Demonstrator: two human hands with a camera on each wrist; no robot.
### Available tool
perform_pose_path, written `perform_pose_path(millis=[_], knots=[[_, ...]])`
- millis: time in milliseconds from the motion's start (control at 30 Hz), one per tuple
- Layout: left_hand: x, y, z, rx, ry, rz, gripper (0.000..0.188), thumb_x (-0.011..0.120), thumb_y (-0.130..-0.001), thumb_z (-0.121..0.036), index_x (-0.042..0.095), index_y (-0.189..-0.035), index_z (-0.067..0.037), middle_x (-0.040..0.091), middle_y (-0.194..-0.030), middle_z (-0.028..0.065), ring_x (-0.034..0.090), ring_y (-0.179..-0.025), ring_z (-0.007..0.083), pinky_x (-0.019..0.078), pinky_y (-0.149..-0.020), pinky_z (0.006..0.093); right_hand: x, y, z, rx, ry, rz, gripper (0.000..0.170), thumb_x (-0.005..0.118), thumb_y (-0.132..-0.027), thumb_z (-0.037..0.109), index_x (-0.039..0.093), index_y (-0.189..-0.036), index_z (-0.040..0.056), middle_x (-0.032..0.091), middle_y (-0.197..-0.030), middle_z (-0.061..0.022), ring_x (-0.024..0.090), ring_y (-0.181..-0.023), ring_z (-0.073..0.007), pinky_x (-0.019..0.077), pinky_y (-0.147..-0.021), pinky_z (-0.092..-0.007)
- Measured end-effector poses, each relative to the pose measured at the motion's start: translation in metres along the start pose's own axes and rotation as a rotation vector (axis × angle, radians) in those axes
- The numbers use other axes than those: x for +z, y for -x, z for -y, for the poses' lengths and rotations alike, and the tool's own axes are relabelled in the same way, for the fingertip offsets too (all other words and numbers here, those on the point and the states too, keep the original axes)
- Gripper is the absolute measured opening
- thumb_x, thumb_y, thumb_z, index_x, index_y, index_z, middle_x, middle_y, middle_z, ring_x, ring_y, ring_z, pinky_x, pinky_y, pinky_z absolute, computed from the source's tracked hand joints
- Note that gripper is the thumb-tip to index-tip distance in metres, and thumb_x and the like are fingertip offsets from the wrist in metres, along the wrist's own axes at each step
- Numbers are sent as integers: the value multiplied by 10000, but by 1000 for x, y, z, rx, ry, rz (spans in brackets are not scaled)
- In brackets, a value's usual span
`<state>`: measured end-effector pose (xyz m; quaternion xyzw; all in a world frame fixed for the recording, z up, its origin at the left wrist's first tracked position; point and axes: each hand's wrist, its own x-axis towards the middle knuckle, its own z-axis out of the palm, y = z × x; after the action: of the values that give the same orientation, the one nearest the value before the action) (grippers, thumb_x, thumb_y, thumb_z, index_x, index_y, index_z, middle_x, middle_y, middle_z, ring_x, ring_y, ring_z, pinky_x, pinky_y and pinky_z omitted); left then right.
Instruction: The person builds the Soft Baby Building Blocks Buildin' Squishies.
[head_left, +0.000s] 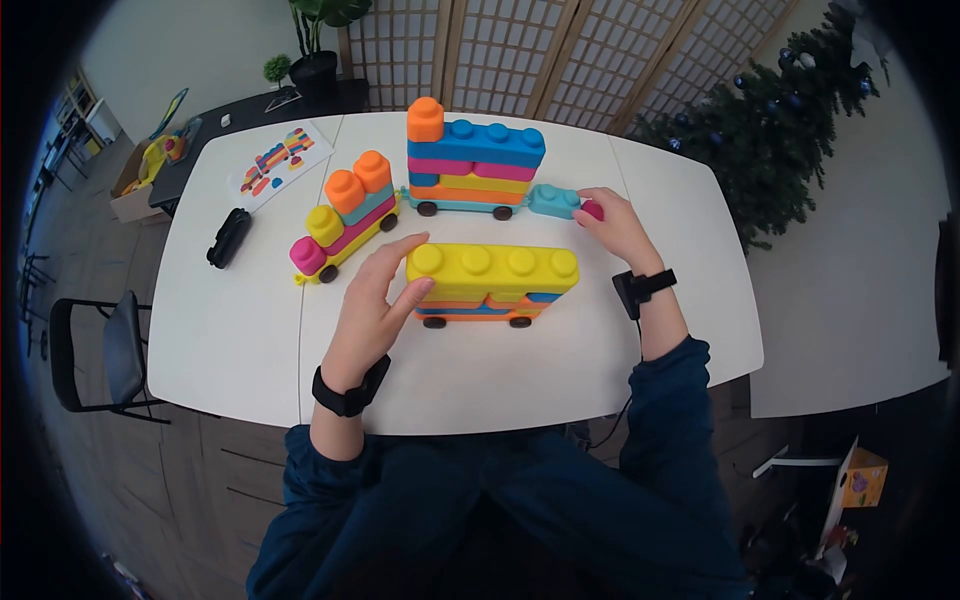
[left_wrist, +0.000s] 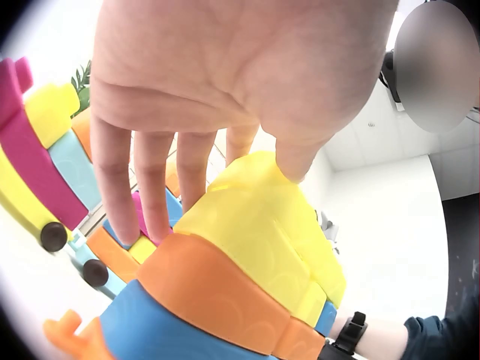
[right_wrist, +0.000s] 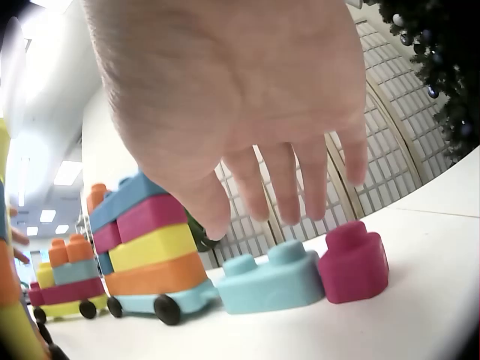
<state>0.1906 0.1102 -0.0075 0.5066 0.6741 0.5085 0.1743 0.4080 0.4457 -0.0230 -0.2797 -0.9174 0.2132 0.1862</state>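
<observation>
My left hand [head_left: 368,310] is at the left end of a block wagon [head_left: 495,285]. Its thumb and index finger pinch the end of the long yellow top block [left_wrist: 255,217], above orange and blue blocks. Over a light-blue two-stud block [right_wrist: 270,283] and a small magenta block [right_wrist: 354,264] hovers my right hand [head_left: 618,228], fingers spread and pointing down, holding nothing. Those two blocks lie side by side on the table, by the right end of a taller blue-topped wagon [head_left: 475,165].
A third wagon [head_left: 350,215], with orange and yellow blocks, stands at the left, joined to the blue-topped one. A picture sheet [head_left: 280,160] and a black case [head_left: 230,238] lie on the white table [head_left: 240,340]. A decorated tree [head_left: 770,110] leans in at the right.
</observation>
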Motion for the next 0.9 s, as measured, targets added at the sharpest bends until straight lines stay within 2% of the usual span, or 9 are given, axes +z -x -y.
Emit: perform_pose_path(millis=[133,233,300,400,467,500,600,667,900], knots=[[6,3,-1,52,102,-113,541,672,-981,-223,491,-1458,-44,565,-1440,179,532,-1346,322,400,-1130,420,22,-19,-14,46,210,-43,354,740,-890,253,696,-1182,56,718,-1070,-121,703,-926,-276,540,-860,-418],[7,1,1,136,53,-106,549,683,-974,-230,487,-1452,-46,569,-1421,201,543,-1319,365,422,-1102,406,35,-29,-25,100,292,-48,355,748,-875,273,698,-1160,67,724,-1057,-110,707,-911,-276,529,-850,-443],[5,1,0,116,6,-67,547,674,-967,-199,488,-1459,-50,578,-1422,178,542,-1331,333,407,-1116,410,37,-30,-27,127,312,-41,354,751,-870,279,697,-1151,70,725,-1049,-105,707,-902,-277,522,-848,-455],[7,1,-1,89,-51,-28,527,680,-957,-170,508,-1439,-47,609,-1385,162,565,-1308,307,403,-1118,400,30,-25,-19,169,166,-94,320,765,-878,275,690,-1096,53,727,-1013,-115,708,-886,-255,537,-827,-409],[9,0,1,79,-62,-27,507,694,-953,-173,527,-1414,-41,631,-1347,170,589,-1273,314,416,-1106,385,23,-20,-12,317,-340,-224,288,764,-912,258,661,-1068,38,715,-961,-121,697,-866,-194,538,-782,-327],[9,0,2,81,-54,-34,496,704,-951,-178,539,-1396,-35,641,-1322,175,603,-1244,320,425,-1096,377,18,-16,-7,319,-339,-223,288,764,-912,258,661,-1068,38,715,-961,-121,697,-866,-194,538,-782,-327],[10,-1,2,73,-34,-38,485,716,-949,-190,550,-1376,-30,654,-1285,179,619,-1204,327,437,-1079,369,4,-5,10,302,-493,-420,256,738,-956,219,618,-1081,30,695,-998,-109,675,-882,-141,525,-765,-254],[9,-1,1,63,-24,-35,485,717,-950,-197,550,-1373,-30,657,-1274,178,621,-1193,328,441,-1071,370,2,4,18,77,-767,-521,242,714,-976,175,584,-1117,27,676,-1071,-91,663,-922,-126,523,-783,-252],[7,-2,2,84,-105,-29,478,718,-949,-227,556,-1360,-42,657,-1254,174,619,-1167,326,448,-1042,364,-7,49,112,-144,-925,-256,253,722,-961,144,583,-1135,24,671,-1110,-69,644,-1027,-152,512,-935,-312]])
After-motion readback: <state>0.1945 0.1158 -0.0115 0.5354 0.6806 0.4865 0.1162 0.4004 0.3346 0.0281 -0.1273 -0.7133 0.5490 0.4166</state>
